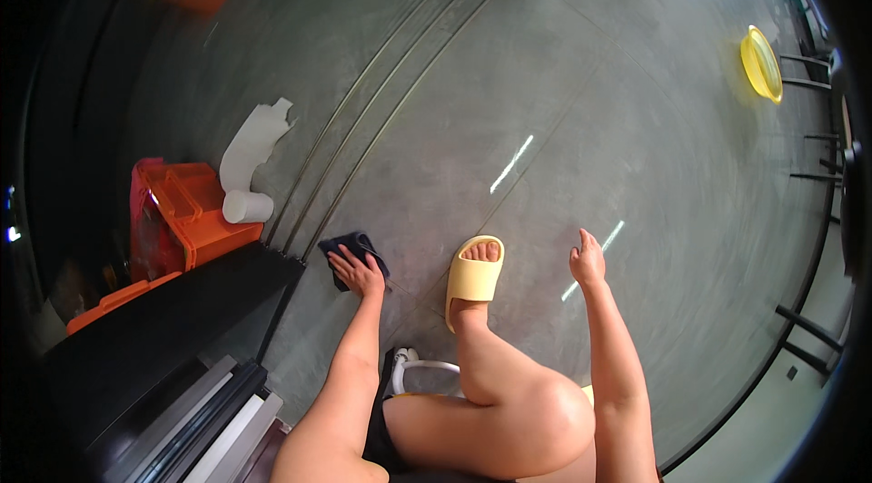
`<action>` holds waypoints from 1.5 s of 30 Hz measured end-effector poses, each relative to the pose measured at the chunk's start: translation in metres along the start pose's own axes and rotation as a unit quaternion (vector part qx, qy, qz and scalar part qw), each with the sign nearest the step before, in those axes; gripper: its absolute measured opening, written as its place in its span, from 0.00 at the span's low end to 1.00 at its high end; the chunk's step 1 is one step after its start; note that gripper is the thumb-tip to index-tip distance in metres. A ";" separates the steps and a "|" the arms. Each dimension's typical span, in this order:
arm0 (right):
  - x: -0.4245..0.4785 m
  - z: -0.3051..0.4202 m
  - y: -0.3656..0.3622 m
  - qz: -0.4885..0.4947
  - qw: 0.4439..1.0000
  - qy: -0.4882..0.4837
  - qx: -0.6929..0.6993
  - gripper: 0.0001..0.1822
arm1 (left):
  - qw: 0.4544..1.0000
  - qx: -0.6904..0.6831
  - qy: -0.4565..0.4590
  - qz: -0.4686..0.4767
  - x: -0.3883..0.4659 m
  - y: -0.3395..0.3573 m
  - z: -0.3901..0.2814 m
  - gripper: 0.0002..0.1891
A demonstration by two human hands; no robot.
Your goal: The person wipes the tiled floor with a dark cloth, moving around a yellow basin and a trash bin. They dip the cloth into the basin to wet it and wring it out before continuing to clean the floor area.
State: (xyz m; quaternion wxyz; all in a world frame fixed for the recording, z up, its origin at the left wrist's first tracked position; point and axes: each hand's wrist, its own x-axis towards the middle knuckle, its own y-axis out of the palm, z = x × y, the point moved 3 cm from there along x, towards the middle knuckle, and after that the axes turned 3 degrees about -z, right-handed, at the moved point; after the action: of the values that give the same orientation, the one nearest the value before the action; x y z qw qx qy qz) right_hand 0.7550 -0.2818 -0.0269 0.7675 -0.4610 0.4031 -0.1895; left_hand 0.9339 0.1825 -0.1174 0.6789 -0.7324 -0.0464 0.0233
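A folded dark blue cloth (353, 240) lies on the grey floor (436, 163), held down by my left hand (362, 272). The fingers are spread across its top, and part of it is hidden under the palm. My right hand (588, 261) is out to the right above bare floor, with nothing in it and its fingers partly extended. Between the hands is my foot in a pale yellow slide sandal (475, 270).
Metal floor tracks (381, 122) run up from a dark panel edge (191, 299). Beyond them are an orange plastic bin (204, 224) and a partly unrolled white paper roll (248, 206). A yellow basin (760, 65) sits far right, near dark furniture legs (807, 328).
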 end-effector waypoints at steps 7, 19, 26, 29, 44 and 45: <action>0.012 0.058 -0.022 0.018 0.999 -0.032 -0.014 0.26 | 0.959 0.006 -0.283 -0.004 0.077 0.009 -0.104 0.39; 0.023 0.111 -0.004 0.050 0.980 -0.182 0.068 0.25 | 0.852 -0.259 0.431 0.148 0.022 -0.018 -0.309 0.30; 0.052 0.176 0.047 -0.070 0.923 -0.378 0.006 0.31 | 0.858 -0.327 0.379 0.116 0.036 -0.080 -0.220 0.21; 0.070 0.200 0.071 -0.098 0.926 -0.360 -0.062 0.31 | 0.866 -0.320 0.354 0.146 0.028 -0.082 -0.187 0.17; 0.317 0.160 -0.020 -0.284 0.951 -0.032 -0.121 0.28 | 0.894 -0.378 0.201 0.129 0.113 -0.101 -0.195 0.12; 0.308 0.168 -0.011 -0.281 0.950 -0.040 -0.129 0.28 | 0.895 -0.388 0.185 0.119 0.119 -0.103 -0.196 0.12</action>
State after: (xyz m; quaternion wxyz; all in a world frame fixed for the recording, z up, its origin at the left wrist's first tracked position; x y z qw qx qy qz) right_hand 1.0748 -0.3981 -0.1117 0.6322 -0.6583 0.2472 -0.3254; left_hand 1.0671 0.0070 0.0037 0.3294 -0.9288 0.1620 -0.0519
